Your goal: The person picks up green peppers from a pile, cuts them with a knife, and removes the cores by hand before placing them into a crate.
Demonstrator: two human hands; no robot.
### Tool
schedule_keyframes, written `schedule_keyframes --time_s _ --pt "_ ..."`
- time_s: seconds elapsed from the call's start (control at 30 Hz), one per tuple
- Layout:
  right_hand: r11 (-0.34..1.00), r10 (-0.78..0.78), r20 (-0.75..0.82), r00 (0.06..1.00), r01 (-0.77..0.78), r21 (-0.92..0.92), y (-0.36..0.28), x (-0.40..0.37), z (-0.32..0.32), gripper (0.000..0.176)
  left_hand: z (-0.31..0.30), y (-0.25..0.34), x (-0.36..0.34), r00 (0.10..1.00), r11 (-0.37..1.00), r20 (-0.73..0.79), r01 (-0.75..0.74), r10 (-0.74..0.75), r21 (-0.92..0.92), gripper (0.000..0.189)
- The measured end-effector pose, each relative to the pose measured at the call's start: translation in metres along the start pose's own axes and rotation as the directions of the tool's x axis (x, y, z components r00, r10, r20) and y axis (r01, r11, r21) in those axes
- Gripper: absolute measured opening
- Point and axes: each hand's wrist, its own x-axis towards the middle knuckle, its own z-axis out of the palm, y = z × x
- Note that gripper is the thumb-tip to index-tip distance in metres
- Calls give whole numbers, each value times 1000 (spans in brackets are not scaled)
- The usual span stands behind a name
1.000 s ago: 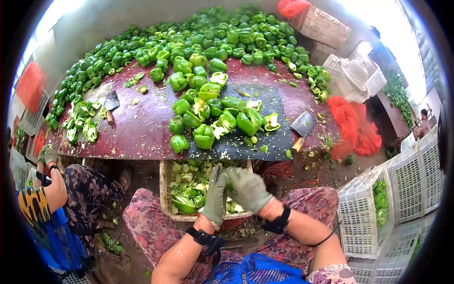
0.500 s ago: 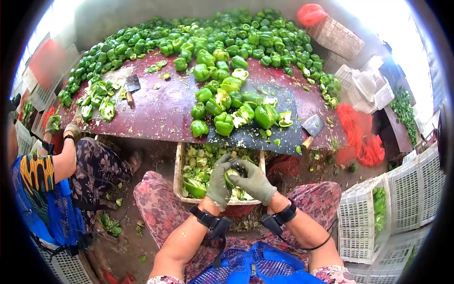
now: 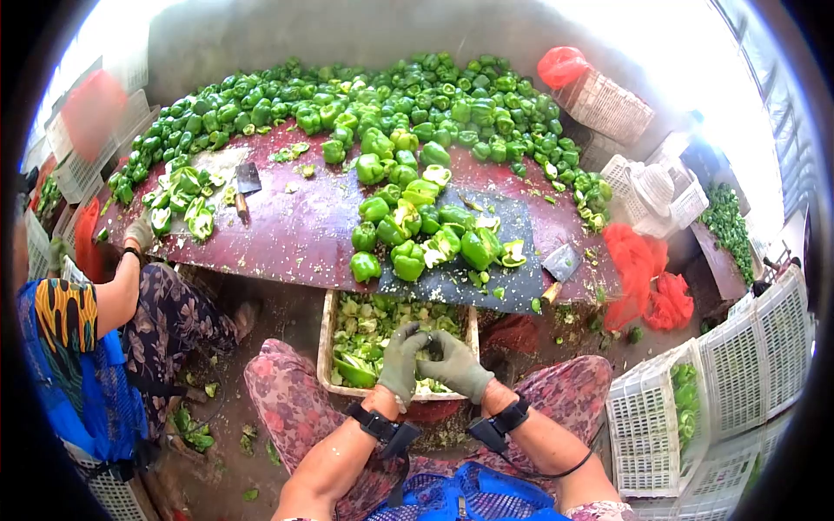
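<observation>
My left hand (image 3: 401,360), in a grey-green glove, is closed above a white crate (image 3: 327,352) of pepper trimmings. My right hand (image 3: 456,366), gloved alike, meets it at the fingertips. Between them the fingers close around a piece of green bell pepper, now mostly hidden by the gloves. Pale cores and green scraps (image 3: 354,326) fill the crate below, with a larger green pepper piece (image 3: 354,372) at its left. On the table edge ahead lie whole and cut-open bell peppers (image 3: 408,259).
A cleaver (image 3: 561,263) lies on the table (image 3: 295,226) at right, another cleaver (image 3: 248,180) at left. Behind is a large heap of bell peppers (image 3: 434,104). A co-worker (image 3: 82,347) sits at left. Plastic crates (image 3: 647,425) and red netting (image 3: 638,269) stand at right.
The view has shifted, so the table sits slightly lower. My hands have drawn together and cover the green piece seen between them before. The co-worker's hand near the table edge has moved.
</observation>
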Motion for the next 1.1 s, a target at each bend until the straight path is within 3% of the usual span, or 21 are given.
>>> schedule_keyframes --time_s 0.03,0.07,0.13,0.2,0.3,0.33,0.43,0.47,0.57,0.77,0.8,0.87,0.97,1.1 --pt "999 29 -9 1000 -29 -20 -5 -1 1 44 3 1 2 998 996 -33 50 -53 -78 39" --pt "998 18 -43 999 -21 -62 -5 -2 3 44 -6 -20 10 995 995 11 -100 100 11 39" --pt "993 -25 -112 993 12 -114 -5 -5 9 44 -16 -32 17 975 973 67 -217 212 81 38" --pt "989 -85 -177 981 61 -135 -7 -8 17 44 -21 -35 19 988 988 63 -143 139 59 36" --pt "998 -63 -224 972 57 -36 -14 -14 24 44 -2 10 2 984 930 -38 151 -173 -334 34" --pt "991 -110 -255 961 86 -102 2 -11 24 44 -3 6 4 989 920 -4 134 -146 -369 31" --pt "996 -69 -313 947 46 -80 9 -1 24 46 -4 -13 14 999 984 -21 -44 41 -174 28" --pt "996 -84 -262 962 71 -57 26 9 15 46 -1 -10 9 999 978 -33 -26 19 -205 36" --pt "999 -40 -237 971 35 -27 7 12 18 39 3 1 -1 988 988 -93 -130 122 -86 31" --pt "983 -155 -339 928 109 -148 8 14 32 33 -1 11 2 995 969 -94 -36 14 -243 31" --pt "990 -137 -345 929 112 -91 0 11 36 31 -6 3 7 997 966 -82 -18 -3 -258 31" --pt "987 -144 -331 933 109 -122 -3 8 37 33 -17 -15 19 998 959 -49 21 -36 -282 30" --pt "992 -121 -297 947 103 -73 -8 2 33 34 -14 -7 15 977 836 89 213 -195 -505 31" --pt "998 -23 -61 998 26 57 -14 -4 16 34 -15 -3 9 979 924 21 199 -204 -326 30"
